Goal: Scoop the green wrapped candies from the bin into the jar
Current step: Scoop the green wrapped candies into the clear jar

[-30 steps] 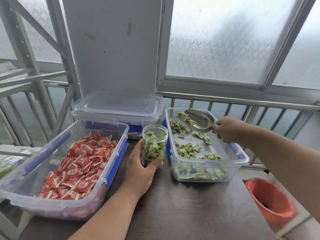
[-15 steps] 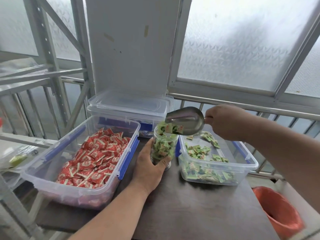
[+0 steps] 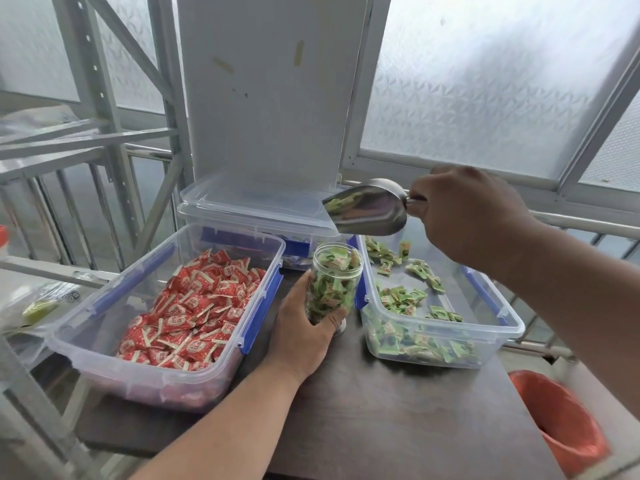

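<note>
My right hand (image 3: 464,220) gripped the shiny steel scoop (image 3: 367,211), tilted above the jar (image 3: 334,285). My left hand (image 3: 304,327) wrapped that clear ribbed jar on the table (image 3: 398,410). Crinkly green candies (image 3: 401,299) lay in the right bin (image 3: 485,344).

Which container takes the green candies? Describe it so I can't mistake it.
On the dark table, between the bin of red candies and the bin of green candies, stands a clear jar gripped by the left hand. It is the only tall, round container, nearly full of green wrappers.
</note>
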Tool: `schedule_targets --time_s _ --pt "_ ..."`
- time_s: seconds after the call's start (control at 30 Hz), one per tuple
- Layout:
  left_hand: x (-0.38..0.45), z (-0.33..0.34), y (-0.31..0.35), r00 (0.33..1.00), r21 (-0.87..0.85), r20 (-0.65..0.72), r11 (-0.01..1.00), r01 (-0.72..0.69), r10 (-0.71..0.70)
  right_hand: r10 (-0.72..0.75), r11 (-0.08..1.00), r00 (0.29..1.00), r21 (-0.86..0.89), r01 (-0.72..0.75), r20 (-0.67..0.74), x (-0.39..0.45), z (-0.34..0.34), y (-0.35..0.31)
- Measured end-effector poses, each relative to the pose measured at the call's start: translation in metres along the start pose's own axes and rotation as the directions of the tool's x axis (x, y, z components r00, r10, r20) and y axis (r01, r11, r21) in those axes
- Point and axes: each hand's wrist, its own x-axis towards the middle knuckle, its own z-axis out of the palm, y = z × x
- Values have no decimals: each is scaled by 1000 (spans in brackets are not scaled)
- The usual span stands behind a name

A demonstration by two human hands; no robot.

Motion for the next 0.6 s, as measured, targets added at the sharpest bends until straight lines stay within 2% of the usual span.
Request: schedule_targets --time_s 0.2,0.27,0.4,0.5,0.6 --pt "0 -1 1 1000 -1 -10 1000 -18 18 -96 994 981 64 86 167 -7 2 -9" --pt "0 0 0 1000 -5 -12 1000 -22 22 -106 993 982 73 95 155 -8 4 -9" --pt "0 -1 0 1000 10 -10 1000 -25 25 -119 993 993 6 119 7 -7 9 -1" --pt "0 0 -1 1000 -3 -2 1000 -20 20 -99 994 991 54 95 86 -6 16 4" --pt "0 0 -1 1000 1 5 1000 -14 14 -7 992 993 129 -8 118 -5 28 14"
